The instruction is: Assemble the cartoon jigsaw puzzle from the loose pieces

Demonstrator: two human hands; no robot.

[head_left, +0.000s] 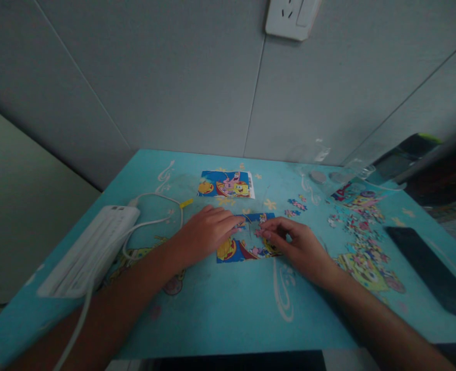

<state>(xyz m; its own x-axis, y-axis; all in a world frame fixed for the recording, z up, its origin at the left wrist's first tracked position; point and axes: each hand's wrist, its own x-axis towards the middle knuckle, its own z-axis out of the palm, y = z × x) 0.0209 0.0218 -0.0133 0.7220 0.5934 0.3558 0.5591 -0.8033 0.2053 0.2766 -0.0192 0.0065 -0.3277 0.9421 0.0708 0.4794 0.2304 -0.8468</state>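
A partly assembled jigsaw puzzle (231,256) with a blue border and yellow cartoon figures lies flat on the table, with a gap in its middle where the table colour shows. My left hand (211,230) rests over the puzzle's left side, fingers stretched out and lying low on it. Over the right side, my right hand (299,247) pinches a small pinkish puzzle piece (258,233) between thumb and forefinger, at the edge of the gap. Behind the puzzle lies a picture card (228,184) with a similar blue cartoon scene.
Loose puzzle pieces (367,234) are heaped at the right, with a few joined pieces (296,204) nearer the middle. A black phone-like slab (428,265) lies far right. A white power strip (88,250) with cables is at the left. Clear plastic containers (343,175) stand by the wall.
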